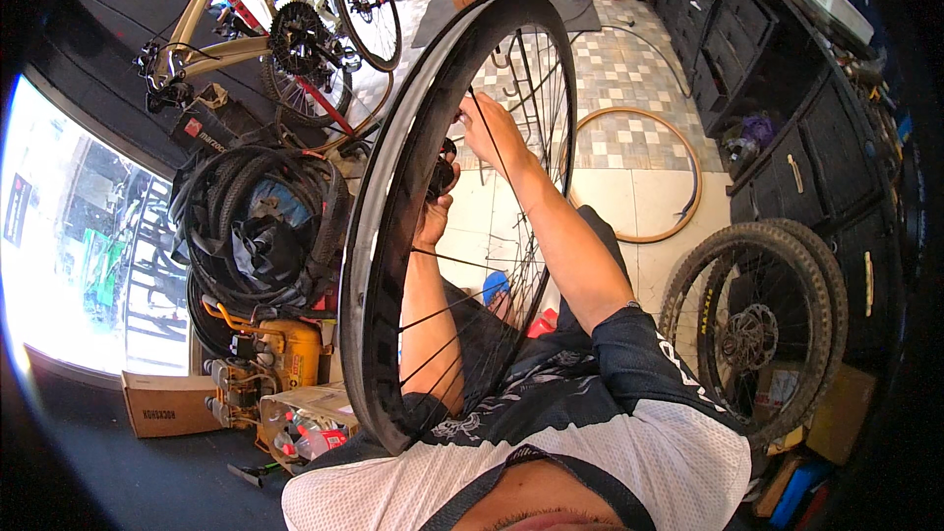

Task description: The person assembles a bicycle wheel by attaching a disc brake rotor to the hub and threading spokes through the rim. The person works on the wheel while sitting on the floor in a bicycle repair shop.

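Observation:
A bicycle wheel (366, 265) with a deep black rim and thin dark spokes stands upright in front of my chest, seen nearly edge-on. Low among the spokes, my left hand (434, 219) has its fingers curled around the black hub (445, 169). Just above and to the right of the hub is my right hand (489, 130), its fingertips pinched together close to the spokes. Whatever is between those fingertips is too small to make out. Part of my left hand is hidden behind the rim and hub.
Bicycle frames (211, 54) stand back left, above a heap of black tyres (246, 226). A yellow compressor (295, 349) sits beside a cardboard box (169, 403). At right are a wheel with a knobby tyre (678, 334) and dark cabinets (787, 177). A tan-edged tyre (696, 172) lies on the floor.

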Demonstrator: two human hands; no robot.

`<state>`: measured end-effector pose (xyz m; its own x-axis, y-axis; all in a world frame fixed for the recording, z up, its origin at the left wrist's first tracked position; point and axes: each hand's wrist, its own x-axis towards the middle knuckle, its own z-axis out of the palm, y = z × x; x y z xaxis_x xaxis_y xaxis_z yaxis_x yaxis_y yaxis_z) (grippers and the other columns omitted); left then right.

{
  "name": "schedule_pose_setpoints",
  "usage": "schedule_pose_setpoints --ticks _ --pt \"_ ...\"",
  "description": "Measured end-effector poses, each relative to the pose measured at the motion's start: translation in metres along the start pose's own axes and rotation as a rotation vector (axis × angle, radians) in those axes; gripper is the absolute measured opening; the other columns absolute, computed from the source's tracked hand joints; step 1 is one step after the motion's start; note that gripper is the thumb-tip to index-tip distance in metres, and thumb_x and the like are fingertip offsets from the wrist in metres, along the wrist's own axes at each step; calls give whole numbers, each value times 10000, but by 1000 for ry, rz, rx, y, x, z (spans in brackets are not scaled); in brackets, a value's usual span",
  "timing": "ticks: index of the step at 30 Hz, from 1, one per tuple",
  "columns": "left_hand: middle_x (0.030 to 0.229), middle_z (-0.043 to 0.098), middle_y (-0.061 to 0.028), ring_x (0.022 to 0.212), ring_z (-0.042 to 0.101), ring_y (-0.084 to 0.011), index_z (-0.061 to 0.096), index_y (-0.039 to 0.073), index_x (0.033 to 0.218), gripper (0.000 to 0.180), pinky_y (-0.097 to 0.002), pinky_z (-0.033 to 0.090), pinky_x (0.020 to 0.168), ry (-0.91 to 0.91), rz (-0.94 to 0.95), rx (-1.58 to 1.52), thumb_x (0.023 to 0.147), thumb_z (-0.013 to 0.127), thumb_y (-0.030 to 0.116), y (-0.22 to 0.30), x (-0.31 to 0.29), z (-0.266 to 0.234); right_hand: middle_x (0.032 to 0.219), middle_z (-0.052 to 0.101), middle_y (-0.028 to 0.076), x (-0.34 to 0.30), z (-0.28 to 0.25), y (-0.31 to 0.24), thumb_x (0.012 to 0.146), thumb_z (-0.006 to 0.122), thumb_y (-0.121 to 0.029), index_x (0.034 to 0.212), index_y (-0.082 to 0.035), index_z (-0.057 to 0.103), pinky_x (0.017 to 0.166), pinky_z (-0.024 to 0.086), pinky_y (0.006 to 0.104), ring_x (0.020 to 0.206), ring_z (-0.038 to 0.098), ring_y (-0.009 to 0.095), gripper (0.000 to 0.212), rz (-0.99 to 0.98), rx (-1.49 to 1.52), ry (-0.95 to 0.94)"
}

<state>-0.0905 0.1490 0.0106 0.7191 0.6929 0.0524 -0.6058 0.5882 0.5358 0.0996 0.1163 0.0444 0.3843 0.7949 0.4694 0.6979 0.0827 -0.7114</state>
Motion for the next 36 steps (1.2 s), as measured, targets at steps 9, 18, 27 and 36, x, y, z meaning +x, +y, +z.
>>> schedule_pose_setpoints --ticks 9,18,27,36 --pt "1400 515 -334 1104 666 -355 481 262 1453 442 -184 517 476 13 -33 -57 1031 483 131 13 -4 27 1064 690 234 8 11 20 927 565 18 1114 -30 702 867 528 473 1013 668 427 237 -156 116 35" --pt "1388 525 -336 1088 673 -344 483 262 1450 443 -172 495 458 8 -56 -37 1026 492 133 9 -2 26 944 669 176 3 11 14 806 563 69 987 -49 710 833 530 437 932 664 373 262 -230 172 89" --pt "1399 507 -344 1082 675 -344 481 262 1454 441 -171 491 446 -1 -58 -29 1030 496 145 10 -2 25 966 669 180 1 6 14 801 574 73 1000 -61 712 850 532 444 960 663 379 277 -213 137 45" --pt "1388 507 -351 1084 679 -362 488 253 1459 448 -180 513 442 -30 -51 -37 1027 498 134 10 -3 25 1001 656 172 0 7 16 817 580 61 1014 -78 705 871 534 453 991 661 381 272 -194 112 16"
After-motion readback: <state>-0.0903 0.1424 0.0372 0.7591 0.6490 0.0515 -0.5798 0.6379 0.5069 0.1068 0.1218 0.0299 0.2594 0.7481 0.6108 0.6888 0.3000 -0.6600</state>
